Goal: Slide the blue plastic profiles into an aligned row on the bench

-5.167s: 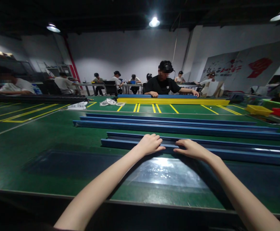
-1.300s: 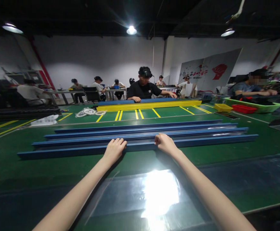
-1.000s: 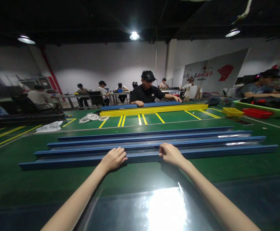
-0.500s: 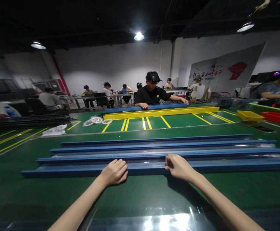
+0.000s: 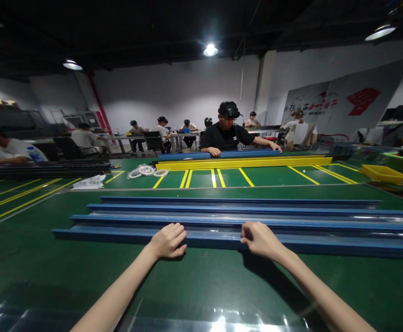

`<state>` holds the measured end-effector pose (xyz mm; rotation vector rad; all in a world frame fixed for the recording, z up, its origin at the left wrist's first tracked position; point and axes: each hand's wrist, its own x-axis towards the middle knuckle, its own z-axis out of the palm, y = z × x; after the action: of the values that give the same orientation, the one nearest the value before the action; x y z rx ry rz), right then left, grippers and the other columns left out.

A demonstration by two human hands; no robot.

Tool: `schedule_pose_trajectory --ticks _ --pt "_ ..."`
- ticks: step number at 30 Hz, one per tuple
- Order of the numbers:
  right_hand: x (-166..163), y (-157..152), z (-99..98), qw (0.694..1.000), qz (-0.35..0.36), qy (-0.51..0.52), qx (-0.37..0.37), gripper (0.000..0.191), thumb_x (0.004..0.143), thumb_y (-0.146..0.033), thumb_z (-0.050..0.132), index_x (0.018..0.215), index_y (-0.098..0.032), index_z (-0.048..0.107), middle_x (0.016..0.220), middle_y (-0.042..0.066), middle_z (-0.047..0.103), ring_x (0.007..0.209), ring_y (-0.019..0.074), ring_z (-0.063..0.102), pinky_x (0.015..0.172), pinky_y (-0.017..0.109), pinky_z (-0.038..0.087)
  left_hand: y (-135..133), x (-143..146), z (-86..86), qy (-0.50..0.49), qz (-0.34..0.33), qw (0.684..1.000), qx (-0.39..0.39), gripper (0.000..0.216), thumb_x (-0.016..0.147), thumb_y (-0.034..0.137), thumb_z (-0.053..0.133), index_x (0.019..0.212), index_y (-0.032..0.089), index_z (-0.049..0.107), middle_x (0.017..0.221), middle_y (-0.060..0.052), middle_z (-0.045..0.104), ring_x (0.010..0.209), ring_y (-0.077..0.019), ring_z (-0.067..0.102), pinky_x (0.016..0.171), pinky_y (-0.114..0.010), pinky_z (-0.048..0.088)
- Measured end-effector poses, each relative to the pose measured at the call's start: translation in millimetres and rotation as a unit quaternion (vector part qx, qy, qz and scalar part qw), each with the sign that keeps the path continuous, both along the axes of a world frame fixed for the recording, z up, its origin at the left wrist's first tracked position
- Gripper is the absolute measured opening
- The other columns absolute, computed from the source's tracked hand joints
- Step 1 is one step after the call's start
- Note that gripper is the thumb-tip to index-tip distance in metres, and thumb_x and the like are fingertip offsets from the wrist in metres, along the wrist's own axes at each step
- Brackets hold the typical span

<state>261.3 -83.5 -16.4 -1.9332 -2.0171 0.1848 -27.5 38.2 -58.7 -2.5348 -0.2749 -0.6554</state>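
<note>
Long blue U-shaped channels (image 5: 215, 234) lie side by side across the green table in front of me. My left hand (image 5: 169, 240) rests over the near wall of the front channel, its fingers bent over the rim and the thumb on the near side. My right hand (image 5: 261, 239) is curled at the same rim, further right, with the thumb and forefinger bent together. Both hands hide the parts of the channel beneath them, and the right fingertips are partly hidden. Clear film or a shiny lining shows inside the channels.
Across the table a co-worker in black (image 5: 227, 133) has both hands at a blue channel behind a long yellow profile (image 5: 243, 163). Coiled white rings (image 5: 146, 170) and a paper sheet (image 5: 89, 181) lie left. A yellow tray (image 5: 384, 174) stands right. Glossy clear film (image 5: 201, 320) covers the near edge.
The view has swung a little left, so the surroundings appear shifted right. The front channel's left end now appears further back and its right end nearer. Both hands stay at its rim.
</note>
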Motion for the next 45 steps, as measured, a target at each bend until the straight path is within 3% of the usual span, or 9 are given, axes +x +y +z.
schedule_pose_trajectory --ticks 3,8,13,16,22,29,34,39,45 --pt "2.4 3.3 3.7 0.999 0.027 0.005 -0.017 0.006 0.066 -0.022 0.053 0.062 -0.018 0.055 0.064 0.002 0.06 0.058 0.0122 0.05 0.051 0.022 0.029 -1.1 0.9 2.7 -0.014 -0.012 1.0 -0.013 0.027 0.079 0.032 0.034 0.081 0.015 0.055 0.077 -0.009 0.055 0.077 -0.0195 0.053 0.068 -0.032 0.045" --pt "12.9 25.7 15.9 0.994 0.075 0.081 0.011 0.034 0.076 -0.046 0.043 0.064 -0.018 0.057 0.064 0.002 0.059 0.059 0.0124 0.052 0.054 0.023 0.036 4.6 13.1 28.0 -0.058 0.02 0.994 -0.087 0.026 0.082 0.024 0.032 0.087 0.014 0.055 0.09 -0.01 0.055 0.082 -0.0182 0.051 0.073 -0.031 0.044" --pt "22.2 72.2 12.5 0.992 0.041 -0.001 0.12 0.035 0.079 -0.045 0.041 0.092 -0.018 0.06 0.096 0.008 0.061 0.091 0.0199 0.052 0.078 0.032 0.04 41.0 49.2 51.6 -0.087 0.152 0.971 -0.162 0.027 0.084 0.021 0.032 0.097 0.014 0.055 0.099 -0.009 0.056 0.092 -0.0187 0.051 0.081 -0.033 0.041" --pt "24.0 95.4 -0.8 0.992 0.027 -0.052 0.114 0.045 0.08 -0.045 0.038 0.109 -0.015 0.055 0.114 0.012 0.054 0.106 0.0233 0.047 0.088 0.036 0.037 61.5 72.0 46.6 -0.054 0.196 0.952 -0.228 0.031 0.085 0.025 0.035 0.109 0.014 0.052 0.114 -0.009 0.053 0.106 -0.0192 0.047 0.091 -0.033 0.037" --pt "25.5 109.7 -21.9 0.995 0.033 -0.074 0.051 0.055 0.082 -0.05 0.031 0.121 -0.015 0.047 0.126 0.01 0.046 0.117 0.0208 0.039 0.094 0.032 0.032 74.2 87.7 27.8 0.043 0.186 0.929 -0.317 0.044 0.087 0.039 0.03 0.125 0.018 0.04 0.132 -0.006 0.039 0.122 -0.0193 0.033 0.1 -0.037 0.026" --pt "25.6 119.4 -4.9 0.984 0.064 -0.157 0.048 0.05 0.081 -0.053 0.03 0.103 -0.019 0.06 0.11 0.009 0.059 0.099 0.0228 0.053 0.088 0.037 0.032 78.4 88.4 26.6 0.06 0.193 0.923 -0.327 0.053 0.086 0.049 0.024 0.128 0.019 0.036 0.135 -0.005 0.034 0.125 -0.019 0.028 0.101 -0.037 0.024" --pt "35.0 134.8 -1.1 0.99 0.067 -0.124 0.014 0.05 0.075 -0.059 0.038 0.099 -0.02 0.058 0.101 0.009 0.061 0.092 0.0215 0.055 0.076 0.03 0.038 86.2 97.0 35.0 0.064 0.221 0.923 -0.31 0.055 0.082 0.056 0.028 0.123 0.022 0.043 0.126 -0.005 0.046 0.113 -0.0206 0.044 0.093 -0.033 0.034" --pt "43.3 141.7 -2.7 0.989 -0.004 -0.135 -0.062 0.071 0.066 -0.075 0.028 0.096 -0.017 0.056 0.096 0.013 0.063 0.085 0.0249 0.058 0.065 0.031 0.04 99.7 100.8 39.0 0.103 0.269 0.906 -0.311 0.07 0.071 0.073 0.026 0.121 0.027 0.044 0.107 -0.009 0.057 0.097 -0.0258 0.054 0.077 -0.035 0.042" --pt "41.8 139.5 2.2 0.979 -0.005 -0.199 -0.034 0.075 0.066 -0.077 0.021 0.09 -0.017 0.06 0.086 0.013 0.064 0.08 0.0249 0.059 0.062 0.03 0.039 102.5 101.3 41.3 0.103 0.275 0.921 -0.255 0.073 0.069 0.075 0.024 0.109 0.022 0.053 0.096 -0.011 0.059 0.09 -0.0265 0.056 0.071 -0.034 0.042"
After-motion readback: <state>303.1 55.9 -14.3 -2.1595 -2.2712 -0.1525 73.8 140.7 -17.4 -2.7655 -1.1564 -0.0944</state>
